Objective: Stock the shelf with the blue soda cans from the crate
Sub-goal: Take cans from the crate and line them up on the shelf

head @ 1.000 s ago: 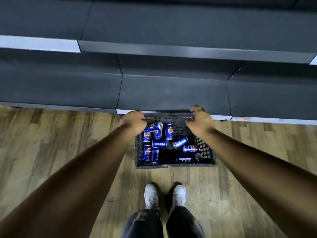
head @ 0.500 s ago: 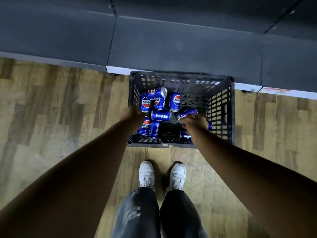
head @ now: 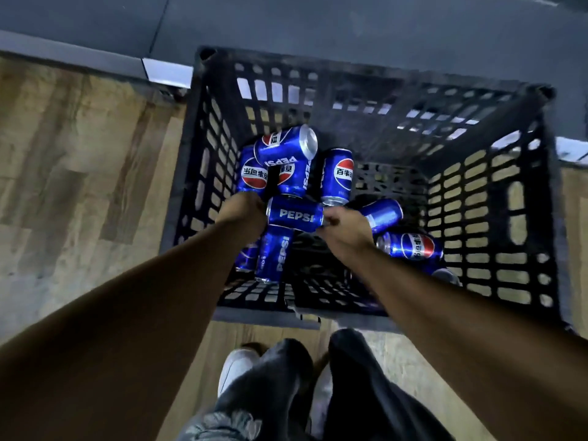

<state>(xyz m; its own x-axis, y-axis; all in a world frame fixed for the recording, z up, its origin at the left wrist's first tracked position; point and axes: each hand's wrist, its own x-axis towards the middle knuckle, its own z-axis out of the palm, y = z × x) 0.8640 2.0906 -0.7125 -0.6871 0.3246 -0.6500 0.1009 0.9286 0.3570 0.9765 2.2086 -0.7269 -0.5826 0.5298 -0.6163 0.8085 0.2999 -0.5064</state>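
A black lattice crate (head: 515, 198) stands on the wood floor against the dark shelf base (head: 350, 23). Several blue soda cans lie jumbled in its left half. My left hand (head: 243, 213) reaches down at the left end of a sideways can (head: 292, 215); its back faces the camera and its fingers are hidden among the cans. My right hand (head: 345, 229) lies over the near end of a tilted can (head: 383, 211), fingers curled round it, just right of the sideways can. Another can (head: 413, 248) lies beside my right wrist.
The shelf's white price strip (head: 165, 73) runs behind the crate's far left corner. The crate's right half shows bare lattice floor. My feet and dark trousers (head: 280, 377) stand just in front of the crate's near wall.
Both hands let go of the crate's far rim and dropped into the crate among the cans. The camera has come much closer and now looks straight down.
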